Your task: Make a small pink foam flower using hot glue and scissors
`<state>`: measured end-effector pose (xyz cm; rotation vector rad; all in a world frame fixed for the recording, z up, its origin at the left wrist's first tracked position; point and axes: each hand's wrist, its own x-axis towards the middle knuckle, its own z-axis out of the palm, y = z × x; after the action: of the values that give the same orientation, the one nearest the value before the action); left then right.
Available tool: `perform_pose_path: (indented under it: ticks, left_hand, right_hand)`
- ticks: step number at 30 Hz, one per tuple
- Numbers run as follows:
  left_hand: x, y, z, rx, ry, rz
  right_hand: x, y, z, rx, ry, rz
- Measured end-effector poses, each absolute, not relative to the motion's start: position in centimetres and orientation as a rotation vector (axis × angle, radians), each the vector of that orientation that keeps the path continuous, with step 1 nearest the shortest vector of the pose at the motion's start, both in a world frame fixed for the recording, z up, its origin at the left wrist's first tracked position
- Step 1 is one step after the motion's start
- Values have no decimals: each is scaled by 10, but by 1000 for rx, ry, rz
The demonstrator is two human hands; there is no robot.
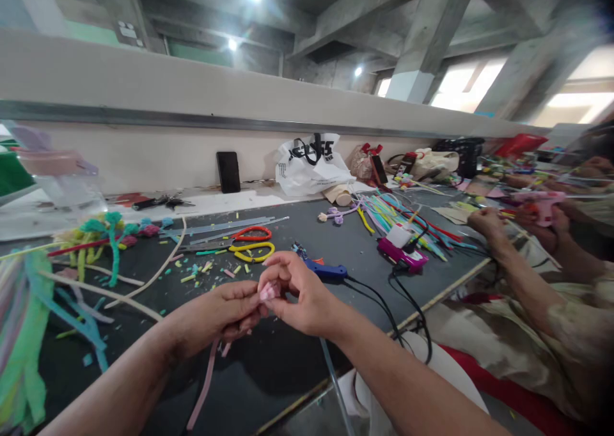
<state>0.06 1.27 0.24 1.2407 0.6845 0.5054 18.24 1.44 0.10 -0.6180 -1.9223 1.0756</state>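
Observation:
A small pink chenille-stem piece, bunched up at its top, is pinched between my two hands over the dark table. My left hand grips it from the left with thumb and fingers closed. From the right, my right hand holds it with its thumb and curled fingertips. Below my left hand hangs a long pink strip; whether it joins the piece is hidden. Just beyond my right hand lies a blue glue gun. Scissors with red and yellow handles lie past my fingers.
Green, blue and cream stems spread at the left, with cut scraps nearby. A purple device with cables and a bundle of colored stems lie right. A phone leans on the wall. A co-worker's hand is at right.

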Motion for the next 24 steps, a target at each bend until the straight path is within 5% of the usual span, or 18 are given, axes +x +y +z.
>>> perform_pose_path:
  ticks: [24]
  left_hand:
    - [4, 11, 4, 1383, 881, 492]
  right_hand:
    - [182, 16, 1, -801, -2009, 796]
